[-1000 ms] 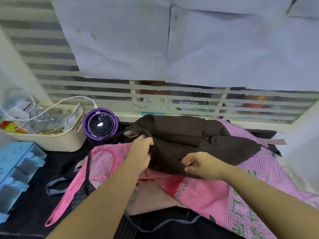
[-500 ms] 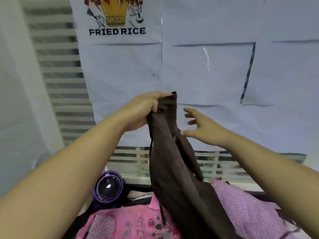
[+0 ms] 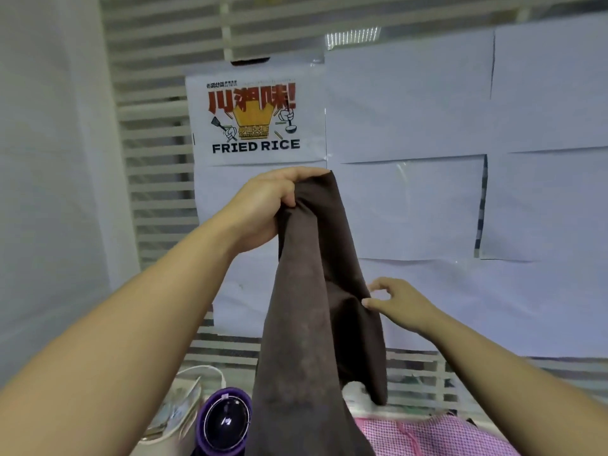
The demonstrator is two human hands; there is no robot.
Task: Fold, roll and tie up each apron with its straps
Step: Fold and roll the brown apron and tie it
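I hold a dark brown apron [image 3: 312, 324] up in front of the wall, and it hangs down in a long bunched drape. My left hand [image 3: 266, 205] grips its top corner at about head height. Lower down, my right hand [image 3: 398, 304] is at the apron's right edge: the thumb tip touches the cloth and the fingers are loosely curled, with wall showing between thumb and forefinger. A pink checked apron [image 3: 427, 436] lies on the table below, partly hidden by the brown one. No straps are visible.
A purple round device [image 3: 223, 422] with a dark dome stands at the bottom left, next to a beige basket [image 3: 177, 419] of clutter. Behind are slatted blinds, white paper sheets and a "FRIED RICE" poster [image 3: 253, 120].
My left hand has lifted the brown apron off the pile to head height. My right hand let go of it, then dropped lower to its right edge. My view tilted upward.
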